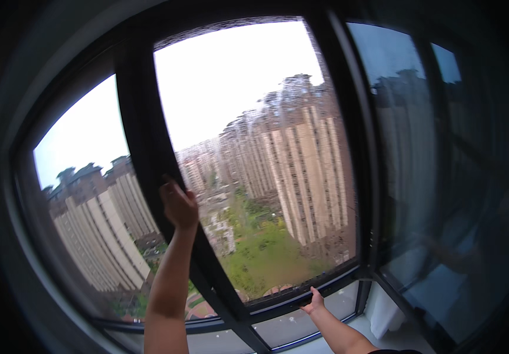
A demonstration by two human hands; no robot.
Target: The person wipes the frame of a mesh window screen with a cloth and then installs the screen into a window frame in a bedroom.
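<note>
A tall window with a dark frame (139, 127) fills the view. My left hand (180, 205) is raised to its left upright, closed against the dark bar; the fingertips are partly lost in the dark. Lower and to the right, my right hand (314, 304) grips the bottom rail (278, 300), thumb up along its edge and the other fingers partly hidden. Between the hands lies the middle glass pane (254, 194), streaked and beaded with water.
To the left is a narrower pane (89, 224). On the right, a dark glass panel (411, 147) reflects buildings. White fabric (386, 310) hangs at the lower right, above a pale sill. Tall apartment blocks (310, 171) and green trees (260, 253) show outside, far below.
</note>
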